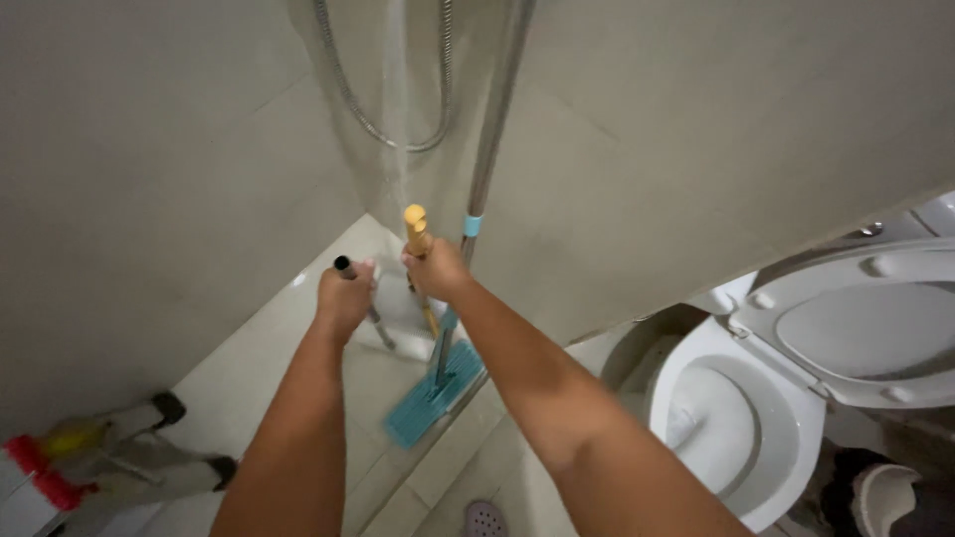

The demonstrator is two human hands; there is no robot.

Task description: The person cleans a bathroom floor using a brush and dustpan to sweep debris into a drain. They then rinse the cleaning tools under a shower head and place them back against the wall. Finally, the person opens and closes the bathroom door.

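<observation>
My left hand (345, 294) grips a thin dark-tipped handle (344, 267) that runs down toward a white head on the floor (403, 340). My right hand (435, 270) is closed around a yellow wooden handle (415, 227), its rounded top sticking up above my fist. Just right of that hand a flat mop leans in the corner: its grey metal pole (492, 129) with a blue collar rises up the wall, and its teal head (434, 394) rests on the pale tiled floor. Both arms are stretched forward into the shower corner.
A metal shower hose (393, 134) loops on the beige tiled wall above. A white toilet (731, 418) with raised lid (865, 328) stands at right. Bottles and a red and yellow object (60, 457) lie at lower left. A sandal (485, 519) sits by the bottom edge.
</observation>
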